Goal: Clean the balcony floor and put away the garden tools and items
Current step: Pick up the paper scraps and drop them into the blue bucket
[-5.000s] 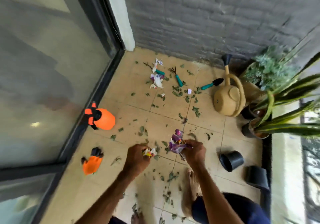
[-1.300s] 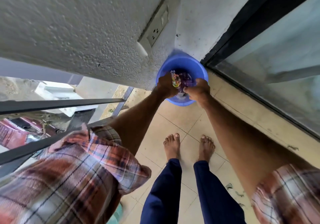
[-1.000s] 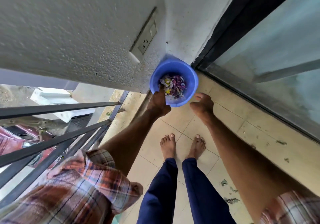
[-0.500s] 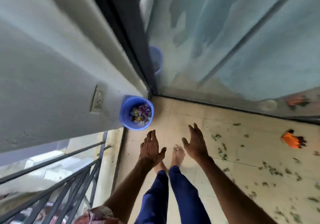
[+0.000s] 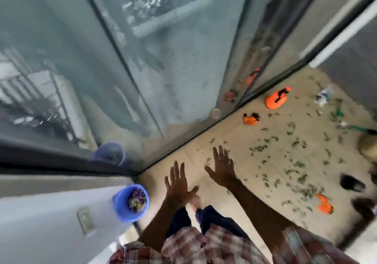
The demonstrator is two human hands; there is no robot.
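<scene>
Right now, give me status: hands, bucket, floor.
Left hand, right hand open, empty. Blue bucket in corner, wrappers inside. Leaves, orange glove on floor ahead.

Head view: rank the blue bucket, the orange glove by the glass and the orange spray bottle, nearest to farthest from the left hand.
1. Blue bucket, just left of the left hand.
2. Orange glove, ahead and right, by the glass door.
3. Orange spray bottle, farther along the glass.

Soft daylight, motion blur, fisheye edges
</scene>
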